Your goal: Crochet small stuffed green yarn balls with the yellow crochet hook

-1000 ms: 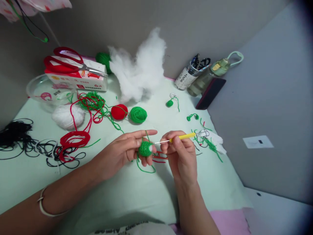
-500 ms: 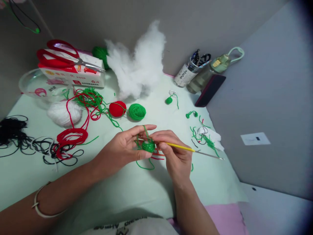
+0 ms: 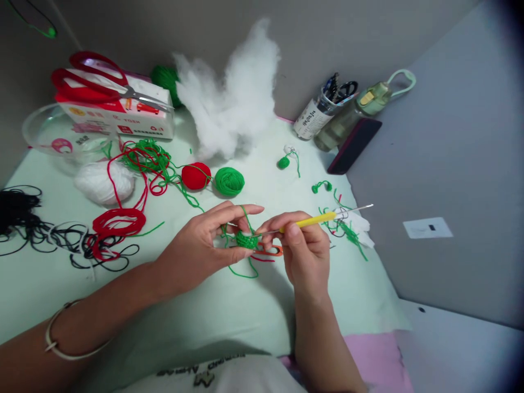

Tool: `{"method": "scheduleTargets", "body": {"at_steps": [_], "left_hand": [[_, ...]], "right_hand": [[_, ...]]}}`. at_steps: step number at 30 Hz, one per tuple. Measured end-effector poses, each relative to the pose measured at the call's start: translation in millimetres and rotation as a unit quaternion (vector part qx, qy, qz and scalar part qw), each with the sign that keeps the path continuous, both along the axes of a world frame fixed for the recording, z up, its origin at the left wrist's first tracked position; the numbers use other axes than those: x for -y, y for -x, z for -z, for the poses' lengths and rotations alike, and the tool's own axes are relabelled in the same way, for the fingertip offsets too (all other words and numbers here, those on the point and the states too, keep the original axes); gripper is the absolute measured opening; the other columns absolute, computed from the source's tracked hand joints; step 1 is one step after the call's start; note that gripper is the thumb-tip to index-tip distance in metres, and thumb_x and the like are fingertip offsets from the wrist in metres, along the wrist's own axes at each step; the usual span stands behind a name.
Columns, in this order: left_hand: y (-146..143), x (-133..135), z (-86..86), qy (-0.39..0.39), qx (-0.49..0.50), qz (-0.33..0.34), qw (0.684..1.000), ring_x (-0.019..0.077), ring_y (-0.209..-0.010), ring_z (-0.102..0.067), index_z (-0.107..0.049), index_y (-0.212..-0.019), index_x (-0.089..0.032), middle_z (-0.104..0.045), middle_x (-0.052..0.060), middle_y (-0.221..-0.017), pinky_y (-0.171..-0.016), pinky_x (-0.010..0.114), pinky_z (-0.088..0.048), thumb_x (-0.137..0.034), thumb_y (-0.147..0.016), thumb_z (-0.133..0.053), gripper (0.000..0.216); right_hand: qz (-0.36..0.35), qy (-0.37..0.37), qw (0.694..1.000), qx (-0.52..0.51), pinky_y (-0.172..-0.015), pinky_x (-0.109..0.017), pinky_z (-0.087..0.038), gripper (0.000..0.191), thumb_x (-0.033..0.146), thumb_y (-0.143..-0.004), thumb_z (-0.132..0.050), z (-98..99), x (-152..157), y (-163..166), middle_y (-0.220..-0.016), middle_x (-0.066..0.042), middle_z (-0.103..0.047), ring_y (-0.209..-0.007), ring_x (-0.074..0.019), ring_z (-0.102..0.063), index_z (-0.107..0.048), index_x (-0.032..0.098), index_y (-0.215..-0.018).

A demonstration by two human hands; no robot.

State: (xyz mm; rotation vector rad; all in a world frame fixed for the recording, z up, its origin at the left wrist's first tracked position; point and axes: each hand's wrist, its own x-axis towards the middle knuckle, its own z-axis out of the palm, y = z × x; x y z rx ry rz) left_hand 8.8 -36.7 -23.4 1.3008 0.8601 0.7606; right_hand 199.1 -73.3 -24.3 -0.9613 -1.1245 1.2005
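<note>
Between the thumb and fingers of my left hand (image 3: 204,240) is a small green crocheted piece (image 3: 246,240), with green yarn running up over the raised forefinger. My right hand (image 3: 305,248) grips a crochet hook by its yellow handle (image 3: 311,221). The hook's thin metal shaft reaches left to the top edge of the crocheted piece, and its other metal end points up to the right. Under my hands lies an orange-handled tool (image 3: 272,250), partly hidden, beside a short red strand. A green ball of yarn (image 3: 229,181) and a red ball of yarn (image 3: 196,176) sit just beyond my left hand.
White stuffing (image 3: 233,103) is heaped at the back. Red-handled scissors (image 3: 126,90) lie on a box (image 3: 143,128) at the back left. Tangled black yarn (image 3: 24,218) spreads leftward. Yarn scraps (image 3: 347,229), a pen cup (image 3: 313,117) and a bottle (image 3: 339,131) are on the right.
My right hand has shifted slightly right and turned, so the hook's far end now tilts upward. More of the orange-handled tool shows. My left hand still holds the green piece.
</note>
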Motion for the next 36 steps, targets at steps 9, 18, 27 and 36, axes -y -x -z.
{"method": "scheduleTargets", "body": {"at_steps": [9,18,27,36], "left_hand": [[0,-3,-0.9,-0.044,-0.039,-0.001,0.998,0.015,-0.093,-0.061,-0.068,-0.131,-0.025,-0.059,0.0,-0.099,-0.093,0.031,-0.052,-0.017,-0.079,-0.074,0.053],[-4,-1,-4.4,0.06,0.007,-0.029,0.998,0.0162,-0.091,-0.062,-0.071,-0.126,-0.024,-0.059,0.0,-0.093,-0.086,0.03,-0.052,-0.02,-0.075,-0.078,0.052],[-15,20,-3.9,0.22,0.197,-0.077,0.952,0.0121,-0.091,-0.062,-0.068,-0.13,-0.029,-0.064,-0.002,-0.099,-0.081,0.021,-0.051,-0.031,-0.08,-0.084,0.053],[-13,11,-3.2,0.342,0.296,0.001,0.892,0.0163,-0.098,-0.064,-0.05,-0.147,-0.021,-0.07,0.005,-0.106,-0.092,0.028,-0.047,-0.022,-0.085,-0.076,0.067]], "right_hand": [[0.011,-0.067,0.989,0.13,-0.067,-0.028,-0.061,0.02,0.023,-0.102,-0.054,-5.2,4,-5,-0.093,-0.004,-0.075,-0.076,-0.0136,-0.072,-0.073,0.022,-0.099],[0.025,-0.234,0.931,0.28,-0.076,-0.037,-0.061,0.02,0.015,-0.101,-0.053,-0.1,2,1,-0.096,-0.005,-0.075,-0.091,-0.0194,-0.072,-0.07,0.022,-0.108],[0.176,-0.375,0.775,0.476,-0.061,-0.03,-0.059,0.043,0.007,-0.087,-0.069,13.8,16,9,-0.091,-0.003,-0.071,-0.079,-0.0186,-0.07,-0.072,0.035,-0.121],[0.156,-0.236,0.933,0.221,-0.069,-0.037,-0.06,0.026,0.023,-0.098,-0.061,8.5,8,18,-0.094,-0.004,-0.075,-0.086,-0.0204,-0.071,-0.077,0.037,-0.113]]}}
